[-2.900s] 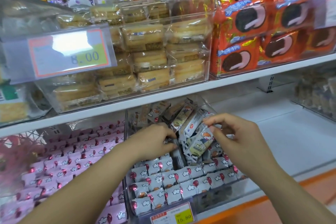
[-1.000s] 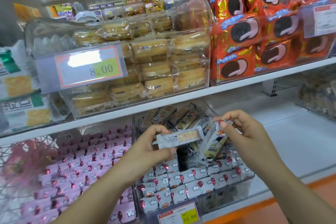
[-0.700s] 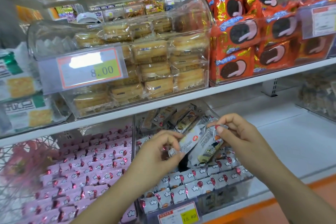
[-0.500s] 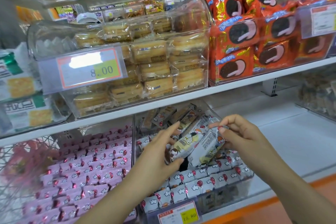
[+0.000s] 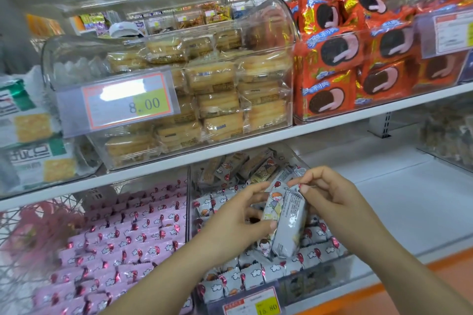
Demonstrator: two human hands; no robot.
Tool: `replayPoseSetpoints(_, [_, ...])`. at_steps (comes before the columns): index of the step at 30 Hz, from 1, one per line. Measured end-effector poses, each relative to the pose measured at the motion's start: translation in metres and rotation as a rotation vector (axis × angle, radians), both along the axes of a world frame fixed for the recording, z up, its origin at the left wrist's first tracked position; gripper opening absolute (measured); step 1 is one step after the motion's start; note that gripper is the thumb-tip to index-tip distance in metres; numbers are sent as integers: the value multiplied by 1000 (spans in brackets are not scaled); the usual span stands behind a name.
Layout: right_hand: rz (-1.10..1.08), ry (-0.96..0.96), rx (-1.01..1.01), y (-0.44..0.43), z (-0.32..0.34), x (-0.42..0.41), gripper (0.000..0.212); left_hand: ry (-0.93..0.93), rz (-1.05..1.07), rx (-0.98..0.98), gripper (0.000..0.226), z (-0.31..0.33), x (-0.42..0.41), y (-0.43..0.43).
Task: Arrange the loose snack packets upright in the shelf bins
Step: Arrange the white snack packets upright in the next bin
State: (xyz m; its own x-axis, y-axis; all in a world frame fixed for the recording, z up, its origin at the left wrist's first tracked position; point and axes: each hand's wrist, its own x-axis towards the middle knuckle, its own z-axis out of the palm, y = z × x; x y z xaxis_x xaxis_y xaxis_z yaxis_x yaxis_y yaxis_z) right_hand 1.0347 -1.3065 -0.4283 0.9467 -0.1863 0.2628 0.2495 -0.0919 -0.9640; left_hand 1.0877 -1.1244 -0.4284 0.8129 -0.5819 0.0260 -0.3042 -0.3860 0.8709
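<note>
Two packets (image 5: 284, 215) in grey-white wrappers sit side by side in the air, near upright, just above the clear bin (image 5: 320, 276) on the lower shelf. One shows a cartoon child and a red balloon; the other shows a back panel of print too small to read. The left hand (image 5: 230, 222) grasps them from the side, fingers and thumb curled round their lower halves. The right hand (image 5: 330, 194) pinches their top ends between thumb and fingertips.

Below them, like packets stand in rows (image 5: 238, 279) at the front of the bin, and others lie in a loose heap (image 5: 243, 166) at its back. A yellow tag (image 5: 266, 308) on the bin front reads 16.80. Pink packets (image 5: 128, 240) with the same cloud and balloon print fill the next bin to the left.

On the white upper shelf (image 5: 256, 140), a clear bin of pale cakes (image 5: 217, 100) carries a tag (image 5: 128, 102) reading 8.00. Beside it lie orange packs (image 5: 330, 87) picturing a dark sandwich biscuit, their blue lettering unreadable. Green-and-white packs (image 5: 28, 135) sit at far left. Right of the hands the lower shelf (image 5: 396, 199) shows bare white board with an orange edge (image 5: 409, 273) beneath.
</note>
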Motion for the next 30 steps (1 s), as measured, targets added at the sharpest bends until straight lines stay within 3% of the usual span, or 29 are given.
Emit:
replayPoseSetpoints(4, [-38,-50,33,-1,2,-1,16,-23,11,-9,60,8,10,-1])
replayPoseSetpoints(7, [-199,-162,7,-5,3,-2,20,-205,157,18,42,19,18,3])
replayPoseSetpoints(11, [-341,-249,-105,-4,1,-1,23,-416,207,153,43,17,26,2])
replayPoseSetpoints(15, [-281,-214,-177,9,-6,3,23,-469,99,424,39,7,31,-2])
replayPoseSetpoints(20, [-153,-151,-441,26,-21,12,26,-544,34,670,30,6,40,2])
replayPoseSetpoints(23, [-111,-139,-579,31,-28,19,25,-567,-23,734,13,2,47,7])
replayPoseSetpoints(30, [-43,-28,-700,34,-29,28,20,-511,-196,779,14,-5,58,12])
